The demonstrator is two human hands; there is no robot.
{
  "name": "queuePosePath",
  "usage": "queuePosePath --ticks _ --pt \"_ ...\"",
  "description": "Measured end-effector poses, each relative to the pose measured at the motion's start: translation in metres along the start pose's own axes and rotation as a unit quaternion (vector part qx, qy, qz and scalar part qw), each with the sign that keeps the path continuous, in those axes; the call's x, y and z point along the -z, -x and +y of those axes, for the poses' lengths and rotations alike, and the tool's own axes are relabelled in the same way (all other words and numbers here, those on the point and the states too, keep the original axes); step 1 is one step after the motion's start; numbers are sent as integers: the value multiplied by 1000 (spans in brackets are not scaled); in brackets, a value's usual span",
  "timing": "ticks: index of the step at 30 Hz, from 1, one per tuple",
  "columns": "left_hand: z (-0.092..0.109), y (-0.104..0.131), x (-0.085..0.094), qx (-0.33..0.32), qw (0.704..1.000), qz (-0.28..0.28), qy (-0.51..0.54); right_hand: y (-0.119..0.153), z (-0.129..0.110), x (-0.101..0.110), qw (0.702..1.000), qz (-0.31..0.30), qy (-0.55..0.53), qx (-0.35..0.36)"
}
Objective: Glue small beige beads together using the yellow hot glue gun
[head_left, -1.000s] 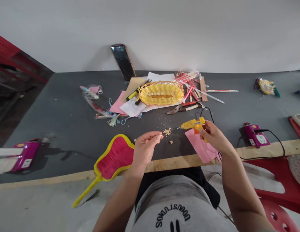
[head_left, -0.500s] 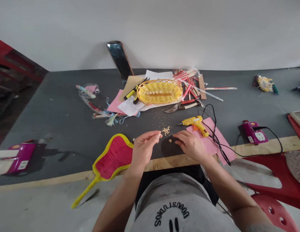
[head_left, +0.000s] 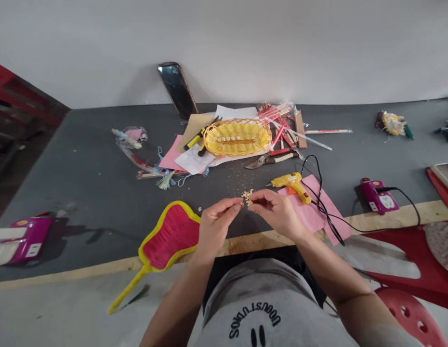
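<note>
My left hand [head_left: 217, 224] is closed in a pinch in front of me; what sits at its fingertips is too small to make out. Facing it, my right hand [head_left: 276, 212] is pinched too, its fingertips almost meeting the left ones. A small pale piece seems to be between them. Just beyond the fingertips lies a little heap of pale yellowish bits [head_left: 247, 194], partly covered by the fingers. A yellow glue gun [head_left: 291, 184] rests to the right, its nozzle pointing left. Left of my left hand is a red fan with a yellow rim [head_left: 171, 233].
A yellow woven basket [head_left: 258, 140] with several small pale pieces stands behind, near pruning shears [head_left: 270, 159] and red-wrapped sticks [head_left: 282, 113]. A phone [head_left: 177, 89] leans on the wall. Pink paper [head_left: 310, 212], a black cord and purple power boxes [head_left: 378, 196] flank me.
My right hand has moved left and up to meet my left hand, its fingers now pinched. The loose piece that lay near it no longer shows.
</note>
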State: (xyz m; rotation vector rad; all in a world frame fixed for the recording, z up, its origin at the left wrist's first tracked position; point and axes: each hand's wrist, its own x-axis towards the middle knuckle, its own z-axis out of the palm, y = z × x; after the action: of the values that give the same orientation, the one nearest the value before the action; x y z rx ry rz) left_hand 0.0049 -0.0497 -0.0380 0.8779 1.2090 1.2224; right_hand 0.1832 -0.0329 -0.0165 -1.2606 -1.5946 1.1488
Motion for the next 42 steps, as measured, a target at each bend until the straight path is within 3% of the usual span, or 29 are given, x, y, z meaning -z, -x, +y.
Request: queuePosePath --ticks 11,17,25,37,42 --pt "16 6 -8 -112 985 -28 -129 2 -3 -5 999 8 -34 -19" --pt "16 9 -11 -144 977 -11 -155 3 0 -7 998 21 -48 -30" --pt "12 8 -6 -234 953 -36 -189 2 -2 -3 999 -3 -39 -9" --pt "18 7 0 -269 909 -46 -313 3 -9 8 997 -40 28 66" --pt "17 10 0 -260 918 -42 -297 6 -8 9 996 -10 25 89"
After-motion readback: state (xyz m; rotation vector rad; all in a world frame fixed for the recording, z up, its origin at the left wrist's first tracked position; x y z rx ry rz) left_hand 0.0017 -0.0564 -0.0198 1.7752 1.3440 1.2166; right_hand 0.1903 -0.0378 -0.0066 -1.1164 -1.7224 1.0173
